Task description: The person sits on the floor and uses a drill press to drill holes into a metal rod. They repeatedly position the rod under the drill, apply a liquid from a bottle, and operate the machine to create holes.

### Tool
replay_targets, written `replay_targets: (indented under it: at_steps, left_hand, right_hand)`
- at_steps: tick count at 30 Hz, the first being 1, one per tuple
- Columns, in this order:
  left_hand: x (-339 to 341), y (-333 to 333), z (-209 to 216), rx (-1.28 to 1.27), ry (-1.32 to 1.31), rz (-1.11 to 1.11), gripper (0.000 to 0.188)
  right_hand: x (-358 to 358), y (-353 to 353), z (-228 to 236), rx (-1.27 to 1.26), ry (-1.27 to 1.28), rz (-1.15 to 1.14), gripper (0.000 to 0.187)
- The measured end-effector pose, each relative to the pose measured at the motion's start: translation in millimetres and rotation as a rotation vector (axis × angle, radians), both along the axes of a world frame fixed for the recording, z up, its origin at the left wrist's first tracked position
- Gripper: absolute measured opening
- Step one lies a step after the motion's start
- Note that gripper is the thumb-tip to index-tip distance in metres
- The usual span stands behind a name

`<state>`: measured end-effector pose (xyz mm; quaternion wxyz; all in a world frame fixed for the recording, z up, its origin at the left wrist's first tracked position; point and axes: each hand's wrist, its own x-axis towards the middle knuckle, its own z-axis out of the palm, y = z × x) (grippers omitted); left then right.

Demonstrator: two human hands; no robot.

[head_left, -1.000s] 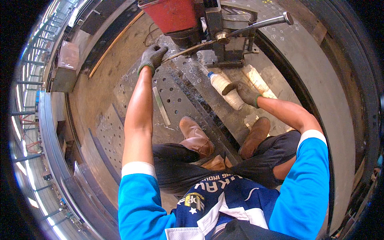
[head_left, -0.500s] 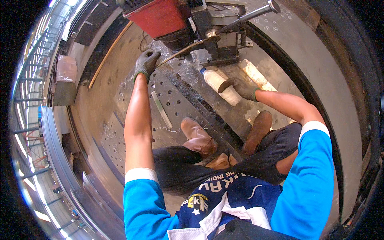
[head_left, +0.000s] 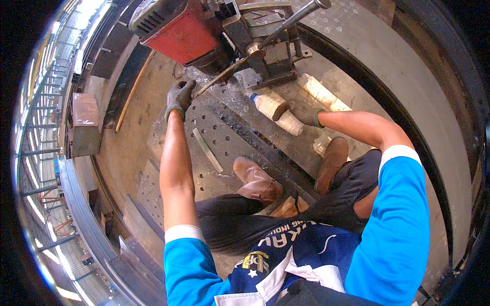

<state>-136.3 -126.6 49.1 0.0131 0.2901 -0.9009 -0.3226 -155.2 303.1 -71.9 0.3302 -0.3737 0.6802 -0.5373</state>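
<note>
My left hand (head_left: 179, 97), in a grey glove with a green cuff, is closed with curled fingers beside the near end of a narrow metal bar (head_left: 219, 77). Whether the bar lies inside the fingers cannot be made out. The bar slants up to a clamping machine (head_left: 260, 64) with a red-and-black motor housing (head_left: 181, 33) and a long screw rod (head_left: 296, 19). My right hand (head_left: 304, 113), in a dark, stained glove, grips a whitish plastic bottle (head_left: 264, 103) with a blue cap. The bottle lies tilted near the machine's base, its middle partly covered by the glove.
A perforated metal plate (head_left: 204, 127) lies under my arms, with a loose flat strip (head_left: 207, 150) on it. A dark steel beam (head_left: 265, 143) runs between my brown boots (head_left: 258, 179). Long steel profiles (head_left: 81, 204) stand at the left; a thin rod (head_left: 135, 92) lies farther off.
The machine and bar appear shifted left and down as the view turned. My left hand stays beside the bar's end. On the bottle, my right hand's fingers have changed position.
</note>
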Motion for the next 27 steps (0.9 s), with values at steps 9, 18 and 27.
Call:
replay_targets:
  at_steps: [9, 18, 27]
  left_hand:
    - [-3, -10, -9, 0.033, 0.008, -0.015, 0.051]
    - [-2, -8, -9, 0.064, 0.029, -0.022, 0.050]
    - [-1, -14, -19, 0.197, 0.083, 0.013, 0.048]
  right_hand:
    - [2, -3, -5, 0.035, -0.010, -0.013, 0.044]
    - [3, -7, -1, 0.042, -0.006, -0.021, 0.043]
    - [3, -7, 11, 0.040, 0.000, -0.053, 0.043]
